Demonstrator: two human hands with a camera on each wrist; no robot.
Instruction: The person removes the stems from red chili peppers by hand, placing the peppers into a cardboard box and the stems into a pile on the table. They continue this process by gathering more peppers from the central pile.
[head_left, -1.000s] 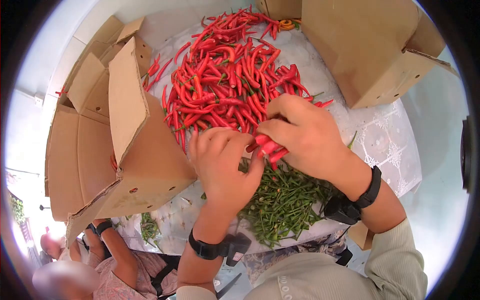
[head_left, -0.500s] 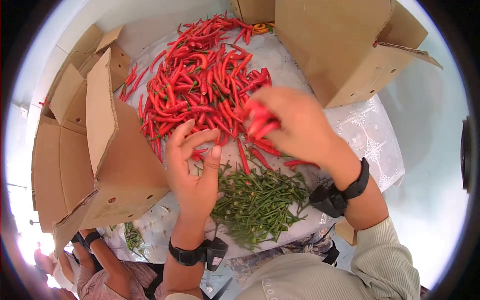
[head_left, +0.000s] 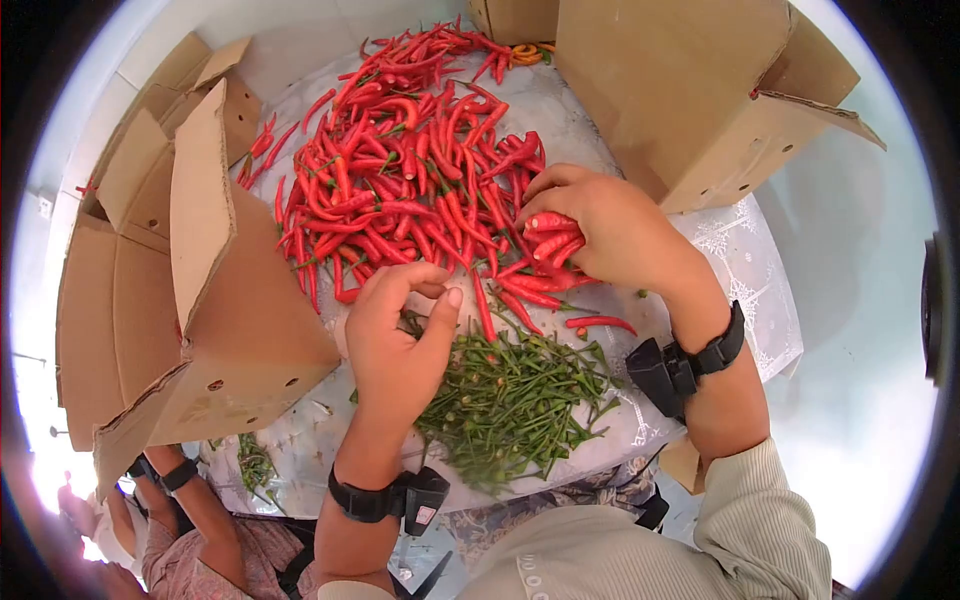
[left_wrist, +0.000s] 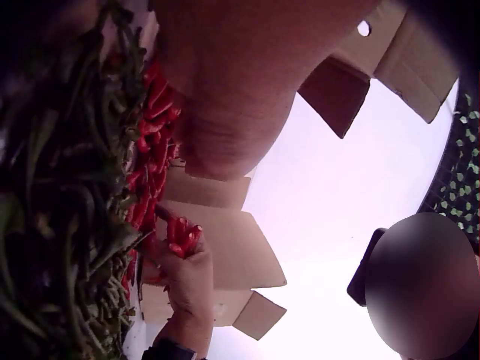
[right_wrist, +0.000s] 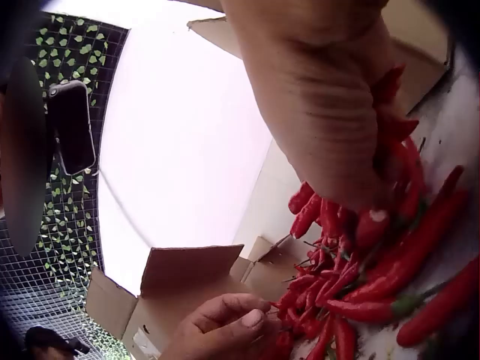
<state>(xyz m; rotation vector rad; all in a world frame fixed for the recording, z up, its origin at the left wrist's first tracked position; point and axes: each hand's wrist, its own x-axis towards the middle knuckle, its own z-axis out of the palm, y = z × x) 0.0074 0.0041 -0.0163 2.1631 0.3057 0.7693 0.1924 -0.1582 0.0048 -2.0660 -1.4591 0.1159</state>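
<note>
A big heap of red chillies (head_left: 400, 170) covers the table's far half. My right hand (head_left: 545, 215) grips a small bunch of red chillies (head_left: 552, 240) at the heap's near right edge; the left wrist view shows the same bunch (left_wrist: 182, 236) in that fist. My left hand (head_left: 435, 292) hovers at the far edge of a pile of green stems (head_left: 510, 400), fingers curled and thumb tip brought to the index finger. Whatever it pinches is hidden. In the right wrist view the left hand (right_wrist: 225, 322) sits curled beside the chillies (right_wrist: 352, 292).
An open cardboard box (head_left: 210, 290) stands at the left, and a second box (head_left: 690, 90) at the right rear. A white patterned cloth (head_left: 745, 260) covers the table. Another person's arms (head_left: 175, 490) show at the lower left. A loose chilli (head_left: 598, 322) lies near my right wrist.
My right hand came down from mid-air with its bunch and now rests at the heap's edge. My left hand's fingers have curled in, thumb meeting index, over the stems.
</note>
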